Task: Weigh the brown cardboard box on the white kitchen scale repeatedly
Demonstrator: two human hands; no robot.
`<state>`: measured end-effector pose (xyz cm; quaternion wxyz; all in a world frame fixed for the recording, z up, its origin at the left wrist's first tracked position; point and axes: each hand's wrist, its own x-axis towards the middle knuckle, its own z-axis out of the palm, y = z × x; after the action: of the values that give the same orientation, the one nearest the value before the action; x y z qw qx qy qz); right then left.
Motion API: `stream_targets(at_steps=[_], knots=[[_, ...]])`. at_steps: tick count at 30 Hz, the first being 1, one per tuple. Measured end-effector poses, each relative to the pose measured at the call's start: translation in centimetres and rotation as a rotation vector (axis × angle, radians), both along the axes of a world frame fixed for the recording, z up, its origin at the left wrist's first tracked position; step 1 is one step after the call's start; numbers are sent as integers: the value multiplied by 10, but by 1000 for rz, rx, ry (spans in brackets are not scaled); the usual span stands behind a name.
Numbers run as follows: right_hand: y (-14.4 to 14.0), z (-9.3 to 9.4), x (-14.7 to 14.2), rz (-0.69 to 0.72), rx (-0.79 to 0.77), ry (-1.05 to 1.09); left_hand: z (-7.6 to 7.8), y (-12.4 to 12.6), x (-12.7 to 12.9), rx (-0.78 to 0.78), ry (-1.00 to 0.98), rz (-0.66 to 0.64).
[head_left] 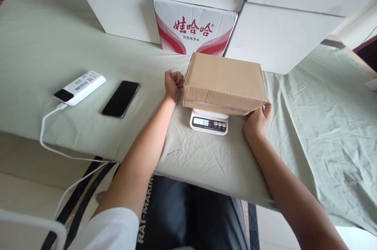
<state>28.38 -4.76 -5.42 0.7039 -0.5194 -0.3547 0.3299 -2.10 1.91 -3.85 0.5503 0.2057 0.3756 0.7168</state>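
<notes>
The right hand (pixel 257 119) cups its fingers on the near right corner of the cardboard box (pixel 224 83) lying crosswise on the kitchen scale (pixel 209 121), while the left hand (pixel 173 84), fisted, touches its left end.

box (pixel 225 81) on scale (pixel 209 122) | hands: left (pixel 173 84), right (pixel 258 119) at its sides

Box (pixel 225 83) on scale (pixel 209 121); phone (pixel 121 98) left, power bank (pixel 80 87) beyond.
</notes>
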Motion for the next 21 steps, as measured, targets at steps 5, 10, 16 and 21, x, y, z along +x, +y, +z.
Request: stream_targets(at_steps=[5,10,16,21], knots=[[2,-1,-1,23,53,-24,4,-2,1,4,23,-7],[-3,6,-5,65,57,-26,5,-7,4,46,69,16],[-7,9,-7,91,127,-99,1,-14,14,173,233,88],[-10,8,-7,150,195,-144,-8,-8,14,261,361,92]])
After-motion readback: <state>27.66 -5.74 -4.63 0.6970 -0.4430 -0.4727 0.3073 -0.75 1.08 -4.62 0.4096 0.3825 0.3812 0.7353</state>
